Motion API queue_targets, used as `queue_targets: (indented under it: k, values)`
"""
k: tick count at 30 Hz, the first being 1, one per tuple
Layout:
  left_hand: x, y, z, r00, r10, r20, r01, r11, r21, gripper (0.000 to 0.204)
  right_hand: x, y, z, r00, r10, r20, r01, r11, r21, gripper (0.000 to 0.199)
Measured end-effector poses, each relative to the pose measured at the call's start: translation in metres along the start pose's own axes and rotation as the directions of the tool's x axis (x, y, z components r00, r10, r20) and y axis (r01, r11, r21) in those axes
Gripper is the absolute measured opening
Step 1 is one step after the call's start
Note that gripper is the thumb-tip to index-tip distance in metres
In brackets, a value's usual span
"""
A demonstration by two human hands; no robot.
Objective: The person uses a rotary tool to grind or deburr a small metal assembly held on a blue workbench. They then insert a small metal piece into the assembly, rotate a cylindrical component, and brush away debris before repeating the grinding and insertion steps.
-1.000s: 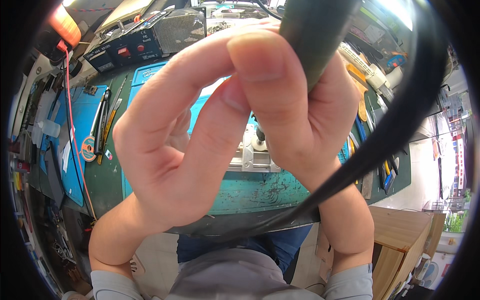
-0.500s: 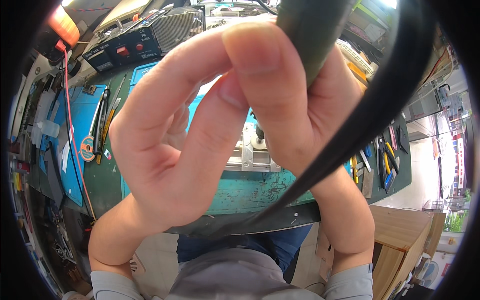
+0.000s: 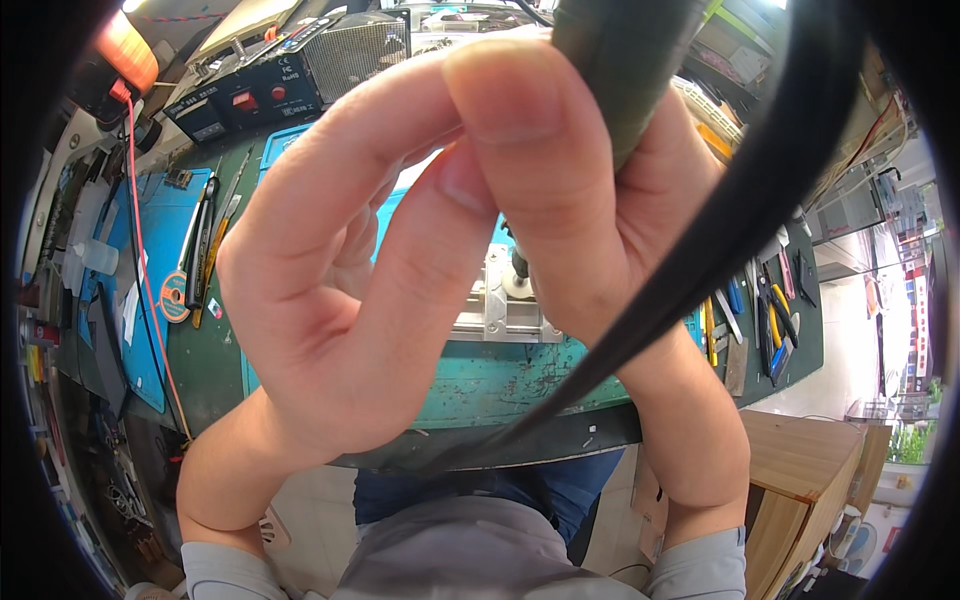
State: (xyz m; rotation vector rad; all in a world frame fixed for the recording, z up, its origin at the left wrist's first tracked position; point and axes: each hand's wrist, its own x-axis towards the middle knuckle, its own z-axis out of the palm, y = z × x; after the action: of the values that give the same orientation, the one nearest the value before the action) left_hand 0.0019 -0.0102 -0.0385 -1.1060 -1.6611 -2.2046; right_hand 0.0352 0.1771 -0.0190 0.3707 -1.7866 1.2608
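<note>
Close in front of me, my right hand (image 3: 570,190) is closed around a thick dark green tool handle (image 3: 625,70). Its thumb lies across the middle of the view. My left hand (image 3: 310,290) meets it from the left, with thumb and forefinger curled together against the right thumb. Whatever the left fingertips grip is hidden behind that thumb. A black cord (image 3: 720,240) sweeps across in front of my right hand and wrist. Below and beyond the hands, partly covered, is a metal fixture (image 3: 497,315); a small dark-tipped white round part (image 3: 517,284) shows beside it.
A blue-green mat (image 3: 480,390) covers the bench. Cutters and knives (image 3: 205,245) and a solder spool (image 3: 174,292) lie left. Pliers (image 3: 780,315) and other tools lie right. A black instrument box (image 3: 260,95) stands at the back left; a wooden cabinet (image 3: 800,450) stands lower right.
Both hands keep almost the same pose and place. The black cord has shifted slightly.
</note>
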Motion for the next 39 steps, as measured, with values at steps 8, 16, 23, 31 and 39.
queue_targets:
  k: [8, 16, 23, 31, 39]
  values:
    - [0.011, 0.02, -0.001, 0.983, 0.011, 0.183, 0.017, 0.989, -0.148, 0.048, 0.005, -0.004, -0.004, 0.998, -0.043, 0.05, 0.043, 0.999, 0.005, 0.03]
    - [0.026, 0.026, 0.008, 0.982, 0.079, 0.17, -0.107, 0.981, 0.162, 0.052, 0.009, 0.003, -0.014, 0.998, 0.002, 0.063, -0.007, 0.996, 0.085, 0.032]
    - [0.046, 0.028, 0.023, 0.986, -0.134, 0.104, 0.115, 0.978, 0.173, 0.049, 0.045, -0.016, -0.051, 0.99, 0.064, -0.129, -0.066, 0.998, -0.006, 0.074]
    - [0.024, 0.035, -0.006, 0.735, -0.463, 0.495, 0.04, 0.759, 0.65, 0.083, 0.062, -0.014, -0.064, 0.924, 0.275, -0.266, -0.191, 0.934, 0.302, 0.069]
    - [0.014, 0.029, -0.002, 0.714, -0.329, 0.618, -0.204, 0.747, 0.633, 0.068, 0.061, -0.047, -0.044, 0.829, 0.356, -0.431, -0.072, 0.833, 0.549, 0.047]
